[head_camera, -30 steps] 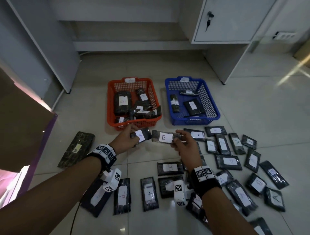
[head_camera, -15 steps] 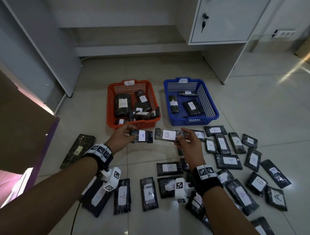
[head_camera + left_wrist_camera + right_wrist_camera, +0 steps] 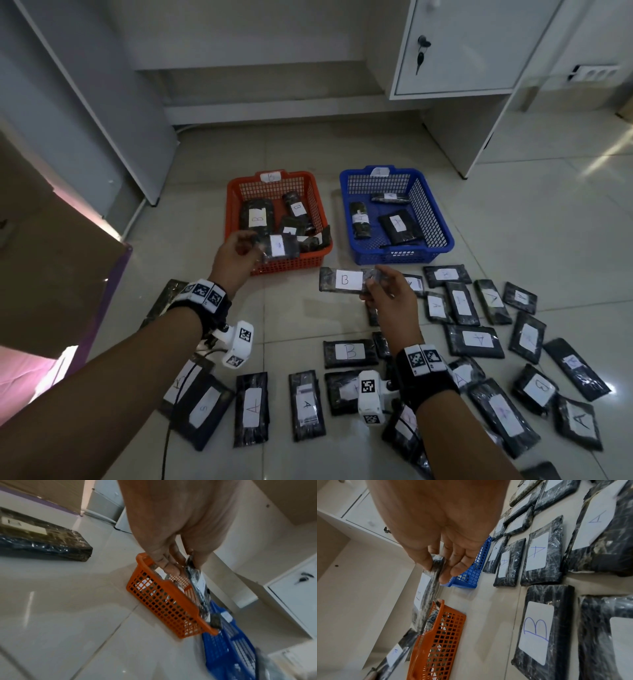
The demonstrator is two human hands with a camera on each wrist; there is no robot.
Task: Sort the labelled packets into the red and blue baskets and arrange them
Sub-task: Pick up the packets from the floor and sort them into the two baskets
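My left hand pinches a small dark packet with a white label, held over the front edge of the red basket; the same small packet shows edge-on in the left wrist view. That basket carries a B tag and holds several B packets. My right hand pinches the right end of a longer packet marked B, in the air in front of the gap between the baskets; this B packet also appears in the right wrist view. The blue basket holds three A packets.
Several labelled packets, mostly A with some B, lie scattered on the tiled floor at front and right. A large camouflage packet lies at left. A cardboard box stands at far left, a white cabinet behind the baskets.
My left hand has carried its small packet forward from in front of the red basket to over its front edge. The right hand with the B packet has stayed almost in place.
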